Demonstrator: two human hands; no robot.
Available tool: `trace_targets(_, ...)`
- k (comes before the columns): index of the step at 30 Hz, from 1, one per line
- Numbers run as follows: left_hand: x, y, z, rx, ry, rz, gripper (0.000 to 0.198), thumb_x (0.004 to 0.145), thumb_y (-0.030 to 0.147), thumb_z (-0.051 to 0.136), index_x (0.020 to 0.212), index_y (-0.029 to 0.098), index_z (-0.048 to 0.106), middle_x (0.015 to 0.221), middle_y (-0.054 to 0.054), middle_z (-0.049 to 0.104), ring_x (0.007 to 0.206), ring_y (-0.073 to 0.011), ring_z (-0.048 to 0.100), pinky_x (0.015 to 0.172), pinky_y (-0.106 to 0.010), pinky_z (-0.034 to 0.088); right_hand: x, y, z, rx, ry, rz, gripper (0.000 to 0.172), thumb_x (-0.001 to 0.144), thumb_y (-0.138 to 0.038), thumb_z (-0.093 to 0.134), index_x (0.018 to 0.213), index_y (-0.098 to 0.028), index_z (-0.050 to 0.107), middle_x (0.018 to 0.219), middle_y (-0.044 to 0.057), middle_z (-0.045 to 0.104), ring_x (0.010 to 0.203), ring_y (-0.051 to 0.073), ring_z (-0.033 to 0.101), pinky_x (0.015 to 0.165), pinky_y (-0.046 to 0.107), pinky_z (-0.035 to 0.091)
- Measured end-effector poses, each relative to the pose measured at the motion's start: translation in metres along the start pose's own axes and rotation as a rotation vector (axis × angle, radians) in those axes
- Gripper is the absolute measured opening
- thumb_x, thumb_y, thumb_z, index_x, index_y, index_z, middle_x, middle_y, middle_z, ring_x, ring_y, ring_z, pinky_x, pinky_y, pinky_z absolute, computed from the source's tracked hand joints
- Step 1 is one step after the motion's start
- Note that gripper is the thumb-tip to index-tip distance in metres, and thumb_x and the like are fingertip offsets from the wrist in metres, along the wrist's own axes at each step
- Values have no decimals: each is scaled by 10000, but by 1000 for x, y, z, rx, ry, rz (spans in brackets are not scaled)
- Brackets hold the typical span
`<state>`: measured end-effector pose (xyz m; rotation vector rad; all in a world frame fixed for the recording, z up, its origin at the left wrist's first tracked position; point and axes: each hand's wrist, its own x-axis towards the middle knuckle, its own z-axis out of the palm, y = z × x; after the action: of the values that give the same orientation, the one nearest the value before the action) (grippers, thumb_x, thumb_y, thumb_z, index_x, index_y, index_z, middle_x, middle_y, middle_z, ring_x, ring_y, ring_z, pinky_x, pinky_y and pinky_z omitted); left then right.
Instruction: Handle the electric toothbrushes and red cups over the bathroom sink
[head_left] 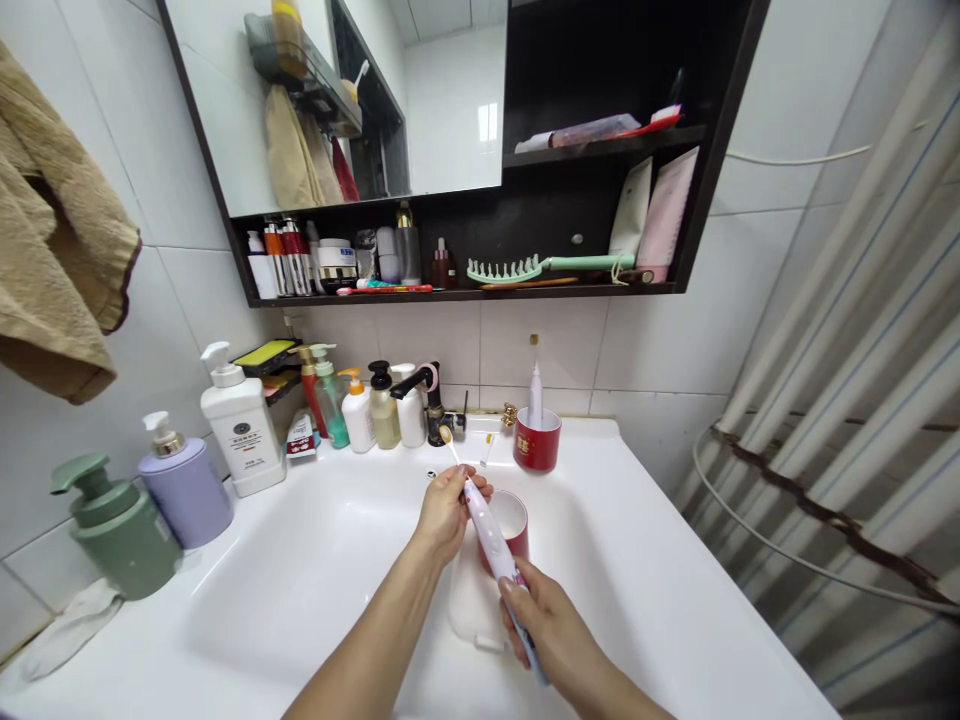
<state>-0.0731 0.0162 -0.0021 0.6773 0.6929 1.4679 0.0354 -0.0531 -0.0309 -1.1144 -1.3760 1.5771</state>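
Gripping a slim, glossy pale-pink electric toothbrush (487,525), we have both hands on it, above the smooth white basin (300,580) and partly in front of a red cup (519,546). Our left hand (450,510) pinches its upper end between thumb and fingers, just below the narrow neck; our right hand (547,610) is curled around the lower handle. The tool slants, its small rounded head pointing away from us toward the dark metal faucet (433,405).

The cup is cylindrical and shiny outside, with a white interior. Beside it we see a pale, round-cornered piece (466,605), too hidden to identify. On the back ledge, a matching cup (537,455) holds an upright lilac brush (535,395), and a loose brush head (487,448) lies near it.

Counting around the sink, we find two red cups and eight pump bottles (244,430), some opaque, some translucent. On the dark shelf unit (517,225) stand two soft squeeze tubes (669,220) at the right end, beside one mint hairbrush (506,270) with widely spaced bristles. One fuzzy tan towel (60,240), edged in dark brown, hangs at the left.
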Motion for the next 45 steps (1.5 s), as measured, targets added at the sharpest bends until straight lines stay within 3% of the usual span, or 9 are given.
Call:
trace_targets(2,0,0,1,12,-16,8,173,586,260,545,635,120,457,495,4,528,497,-104,525,552,-233,392,0,1,0,-36,41,-26,276,663,-431,414,743,-173,361,470,-81,376,325,26,327,351,173,257)
trace_targets(7,-1,3,1,-12,-51,-9,162,584,249,549,621,124,453,487,16,514,489,-96,516,561,-234,386,-1,-4,2,153,-121,72,304,667,-475,377,749,-183,354,490,-76,402,302,22,319,325,170,238)
trace_targets(13,-1,2,1,-26,-58,-7,156,593,246,540,622,124,449,491,16,509,490,-96,513,562,-237,383,0,-3,2,121,-69,48,313,650,-473,419,727,-177,353,471,-80,399,290,18,321,314,163,228)
trace_targets(20,-3,4,3,-71,-85,-13,151,587,236,545,615,127,445,479,26,497,479,-85,503,559,-226,383,-4,-5,2,277,-187,73,302,684,-458,375,810,-185,351,511,-67,407,314,21,341,334,170,253)
trace_targets(26,-3,1,5,4,-14,32,155,613,264,515,647,125,457,509,3,531,492,-100,522,564,-240,393,3,4,-1,-70,4,-48,292,695,-403,376,863,-164,384,483,-78,370,338,31,326,360,179,264)
trace_targets(31,0,0,0,123,69,24,199,611,287,519,687,105,488,547,-32,563,529,-117,544,592,-249,401,5,7,-5,-204,76,-88,295,695,-366,375,905,-162,404,523,-63,386,384,49,361,395,194,303)
trace_targets(40,-1,-1,-1,157,3,-2,211,566,299,558,618,111,476,512,-18,548,495,-102,522,538,-228,397,1,5,1,-46,-45,-11,312,685,-445,364,805,-159,384,472,-79,366,311,32,321,337,177,262)
trace_targets(45,-6,1,7,132,33,25,234,580,317,544,682,111,497,549,-24,553,501,-96,518,564,-236,397,1,2,0,-29,5,-72,267,707,-413,364,822,-172,376,480,-77,364,352,39,348,371,180,301)
